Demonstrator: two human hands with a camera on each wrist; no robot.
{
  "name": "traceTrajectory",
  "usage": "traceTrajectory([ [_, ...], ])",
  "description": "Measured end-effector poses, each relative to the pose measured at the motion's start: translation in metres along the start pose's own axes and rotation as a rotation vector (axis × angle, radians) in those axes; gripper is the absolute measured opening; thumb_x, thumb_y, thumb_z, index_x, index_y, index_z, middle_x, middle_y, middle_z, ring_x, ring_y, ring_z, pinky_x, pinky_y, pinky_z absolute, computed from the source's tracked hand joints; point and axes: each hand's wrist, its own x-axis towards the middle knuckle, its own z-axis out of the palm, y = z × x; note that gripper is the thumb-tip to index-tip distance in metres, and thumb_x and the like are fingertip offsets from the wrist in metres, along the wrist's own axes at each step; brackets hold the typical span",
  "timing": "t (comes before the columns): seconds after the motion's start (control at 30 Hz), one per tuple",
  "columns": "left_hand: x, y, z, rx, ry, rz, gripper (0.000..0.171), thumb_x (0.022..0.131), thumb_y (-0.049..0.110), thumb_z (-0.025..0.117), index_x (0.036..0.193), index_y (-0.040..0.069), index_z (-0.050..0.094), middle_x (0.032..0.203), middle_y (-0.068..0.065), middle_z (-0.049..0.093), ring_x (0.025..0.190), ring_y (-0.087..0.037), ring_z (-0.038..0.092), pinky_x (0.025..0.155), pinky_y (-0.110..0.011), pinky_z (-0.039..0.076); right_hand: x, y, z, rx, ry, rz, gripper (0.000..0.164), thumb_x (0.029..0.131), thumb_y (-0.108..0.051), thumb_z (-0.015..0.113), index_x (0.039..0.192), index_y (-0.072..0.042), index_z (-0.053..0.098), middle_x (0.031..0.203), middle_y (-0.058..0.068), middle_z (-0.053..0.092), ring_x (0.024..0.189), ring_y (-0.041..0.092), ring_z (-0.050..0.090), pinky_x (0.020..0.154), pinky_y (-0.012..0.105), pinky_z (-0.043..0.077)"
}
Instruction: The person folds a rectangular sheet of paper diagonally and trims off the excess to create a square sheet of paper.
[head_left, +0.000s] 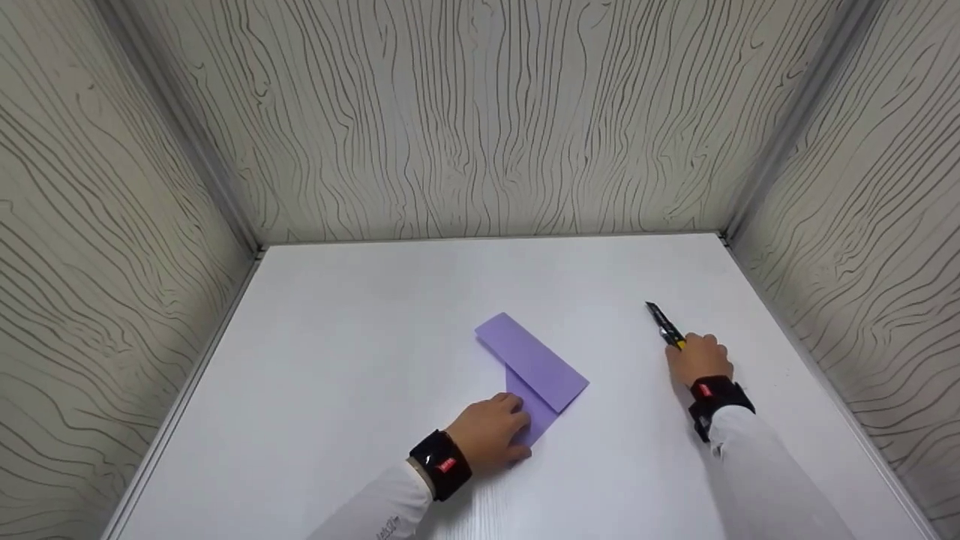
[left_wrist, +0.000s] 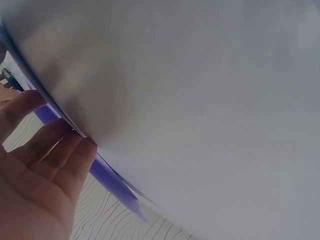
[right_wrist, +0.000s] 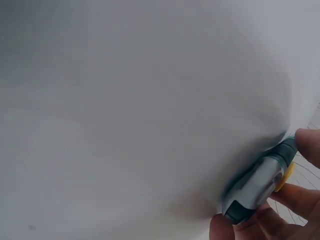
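Observation:
A sheet of purple paper (head_left: 531, 361) lies at the middle of the white table, with a broad flap folded over along its far side. My left hand (head_left: 487, 431) rests on the single-layer near part of it, fingertips touching the paper just short of the flap. The left wrist view shows these fingers (left_wrist: 82, 155) extended and slightly bent, with a purple edge (left_wrist: 112, 182) beyond them. Over on the right, my right hand (head_left: 699, 358) grips a utility knife (head_left: 661, 319) by its rear, thumb and fingers on either side of the handle (right_wrist: 257, 182). Its tip points away and leftward.
The white tabletop (head_left: 360, 322) spreads around the paper and knife. Wood-grain panels stand behind (head_left: 480, 120) and on both sides, joined by grey corner posts (head_left: 187, 135). Both forearms come in from the near edge, with black wrist bands.

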Motion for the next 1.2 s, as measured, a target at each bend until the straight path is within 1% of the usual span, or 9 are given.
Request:
traceTrajectory([
  [0.17,0.002,0.002,0.0,-0.002,-0.015,0.009,0.038,0.099,0.052,0.076,0.117,0.018,0.075,0.13,-0.001,0.068,0.12,-0.016,0.065,0.098,-0.029,0.059,0.002,0.006,-0.003,0.012,0.002,-0.03,0.043,0.108,-0.021,0.058,0.116,0.021,0.063,0.104,0.039,0.061,0.094,0.053,0.062,0.072,0.06,0.054],
  [0.37,0.003,0.003,0.003,0.003,-0.007,0.015,0.039,0.099,0.053,0.076,0.118,0.019,0.076,0.131,-0.001,0.068,0.12,-0.016,0.065,0.098,-0.03,0.059,0.007,0.01,-0.004,0.016,-0.007,-0.024,0.039,0.105,-0.017,0.058,0.113,0.021,0.065,0.105,0.041,0.063,0.098,0.059,0.064,0.075,0.064,0.055],
  [0.5,0.002,0.003,0.004,0.003,-0.002,0.009,0.039,0.098,0.052,0.077,0.117,0.019,0.076,0.129,-0.001,0.068,0.119,-0.016,0.066,0.097,-0.03,0.059,0.008,0.009,-0.004,0.045,-0.001,-0.042,0.035,0.101,-0.013,0.06,0.106,0.021,0.065,0.101,0.04,0.064,0.091,0.056,0.066,0.075,0.065,0.055],
  [0.63,0.0,0.003,0.002,-0.01,-0.003,0.003,0.038,0.098,0.052,0.077,0.115,0.019,0.076,0.128,0.0,0.068,0.119,-0.015,0.065,0.095,-0.029,0.059,0.005,0.003,-0.006,0.066,-0.011,-0.088,0.035,0.098,-0.01,0.062,0.106,0.025,0.06,0.097,0.039,0.062,0.084,0.049,0.065,0.079,0.063,0.055],
  [0.73,-0.001,0.003,0.0,-0.013,0.0,0.002,0.037,0.097,0.052,0.077,0.113,0.019,0.076,0.127,0.002,0.067,0.118,-0.013,0.065,0.094,-0.028,0.059,0.0,-0.004,-0.008,0.086,-0.057,-0.091,0.036,0.099,-0.008,0.059,0.113,0.025,0.053,0.098,0.038,0.064,0.084,0.045,0.065,0.079,0.061,0.056],
  [0.9,0.0,0.001,-0.001,-0.024,-0.001,-0.01,0.038,0.097,0.051,0.078,0.115,0.018,0.076,0.129,0.0,0.068,0.119,-0.015,0.066,0.094,-0.029,0.06,-0.01,-0.019,-0.012,0.134,-0.122,-0.085,0.035,0.103,-0.009,0.053,0.126,0.016,0.04,0.095,0.032,0.067,0.077,0.037,0.065,0.068,0.051,0.055],
  [0.97,0.0,0.0,0.0,-0.03,0.003,-0.016,0.038,0.097,0.051,0.079,0.116,0.017,0.076,0.13,-0.002,0.069,0.118,-0.016,0.066,0.093,-0.03,0.061,-0.015,-0.027,-0.013,0.157,-0.129,-0.107,0.034,0.104,-0.01,0.053,0.127,0.012,0.038,0.092,0.028,0.067,0.072,0.034,0.064,0.063,0.046,0.053],
  [1.07,0.001,-0.001,0.001,-0.036,0.008,-0.022,0.039,0.097,0.05,0.079,0.116,0.017,0.076,0.129,-0.003,0.068,0.117,-0.017,0.066,0.092,-0.031,0.061,-0.024,-0.037,-0.012,0.167,-0.139,-0.172,0.032,0.105,-0.009,0.052,0.128,0.008,0.038,0.087,0.022,0.066,0.067,0.029,0.06,0.058,0.04,0.048],
  [1.2,0.001,-0.001,0.003,-0.027,0.016,-0.022,0.04,0.098,0.051,0.078,0.117,0.016,0.075,0.128,-0.003,0.068,0.115,-0.017,0.066,0.092,-0.031,0.061,-0.038,-0.048,-0.007,0.134,-0.163,-0.258,0.026,0.107,-0.01,0.052,0.127,0.006,0.046,0.083,0.015,0.064,0.065,0.024,0.058,0.058,0.036,0.045],
])
